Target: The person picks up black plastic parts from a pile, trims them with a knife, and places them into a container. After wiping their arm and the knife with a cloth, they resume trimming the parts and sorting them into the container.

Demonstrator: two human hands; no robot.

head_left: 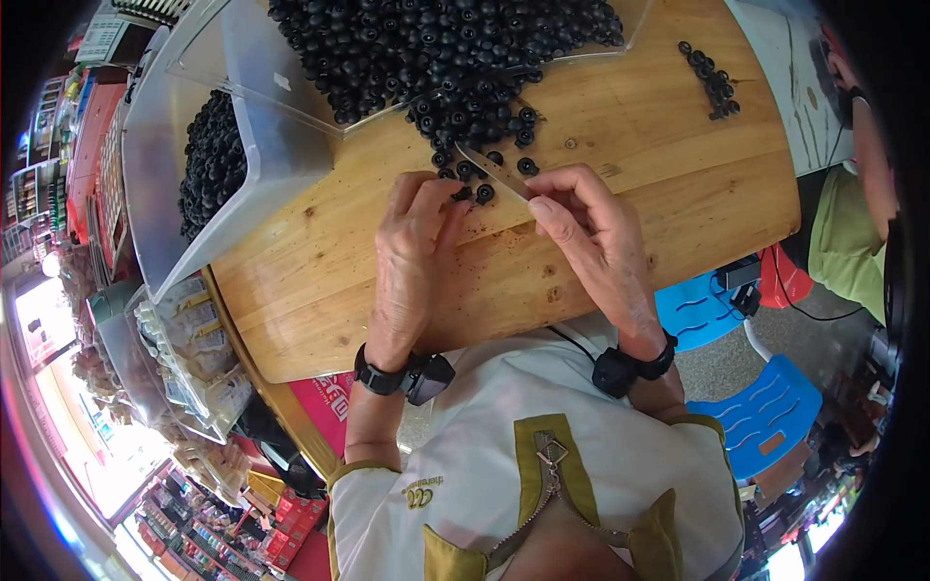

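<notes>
Over the wooden table, my right hand (601,237) pinches a small thin-bladed knife (492,170), its tip pointing away and to the left. My left hand (407,228) is closed at the fingertips on a small round black piece (460,194). A similar black ring-like piece (485,194) with a hole in its centre lies just right of those fingertips. Several more black pieces (526,167) are scattered around the blade. They spill from a big heap of black pieces (455,58) in a clear shallow tray (373,116) at the far side.
A translucent plastic bin (281,145) on the left holds more black pieces (215,160). Another group of black pieces (712,82) lies at the table's (697,184) far right. Beyond stands another person, whose arm (872,165) shows. Blue plastic chairs (760,416) are at right.
</notes>
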